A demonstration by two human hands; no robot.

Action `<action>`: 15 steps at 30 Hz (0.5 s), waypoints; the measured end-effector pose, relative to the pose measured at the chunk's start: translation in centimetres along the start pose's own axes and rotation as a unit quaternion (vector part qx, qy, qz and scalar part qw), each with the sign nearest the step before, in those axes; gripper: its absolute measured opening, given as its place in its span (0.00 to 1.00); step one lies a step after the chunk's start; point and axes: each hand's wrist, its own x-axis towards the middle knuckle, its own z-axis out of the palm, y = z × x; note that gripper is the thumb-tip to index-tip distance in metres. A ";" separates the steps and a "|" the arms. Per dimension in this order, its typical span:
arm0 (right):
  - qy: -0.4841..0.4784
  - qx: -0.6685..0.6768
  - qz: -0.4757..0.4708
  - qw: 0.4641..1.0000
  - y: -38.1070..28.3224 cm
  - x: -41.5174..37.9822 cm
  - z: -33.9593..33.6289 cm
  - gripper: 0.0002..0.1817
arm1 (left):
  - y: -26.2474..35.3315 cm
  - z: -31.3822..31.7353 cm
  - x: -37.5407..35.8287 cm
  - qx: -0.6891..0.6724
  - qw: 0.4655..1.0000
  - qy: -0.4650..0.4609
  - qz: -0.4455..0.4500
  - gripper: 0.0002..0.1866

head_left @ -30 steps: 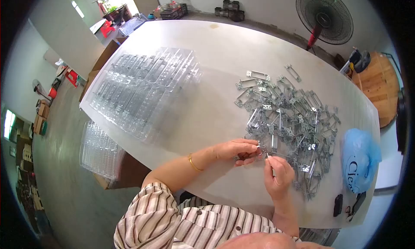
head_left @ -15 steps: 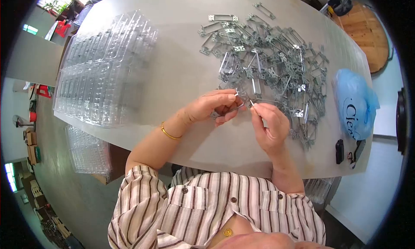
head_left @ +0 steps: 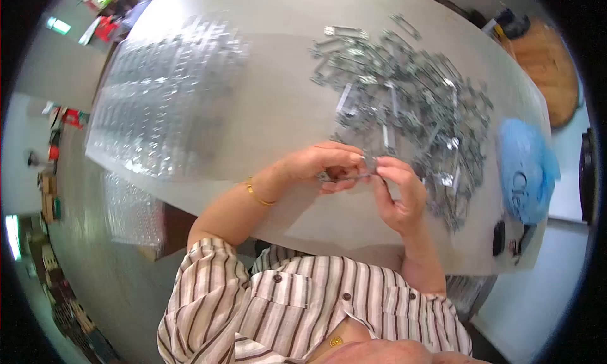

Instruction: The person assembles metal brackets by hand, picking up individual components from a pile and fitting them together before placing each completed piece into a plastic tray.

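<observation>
My left hand (head_left: pixel 325 163) is closed around a small grey metal bracket (head_left: pixel 362 176), low over the table in front of my chest. The bracket is partly covered by the fingers. At its right end, my right hand (head_left: pixel 401 193) pinches with thumb and forefinger; what sits between those fingertips is too small and blurred to make out. Just beyond both hands spreads a loose heap of similar metal brackets (head_left: pixel 404 92), tangled together.
Stacked clear plastic trays (head_left: pixel 164 104) stand at the table's left, with more trays (head_left: pixel 133 212) lower down beside it. To the right lie a blue plastic bag (head_left: pixel 528 174) and a small black object (head_left: pixel 499 238). A round wooden top (head_left: pixel 547 73) is beyond the right edge.
My right hand has come in against the bracket's end, where a gap showed before. The whole view has shifted, with the table scene now slightly right and lower.
</observation>
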 end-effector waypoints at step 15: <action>-0.032 -0.053 0.028 0.998 0.5 -0.9 -0.1 0.16 | -1.1 -0.4 0.2 -0.048 0.993 -0.105 0.014 0.30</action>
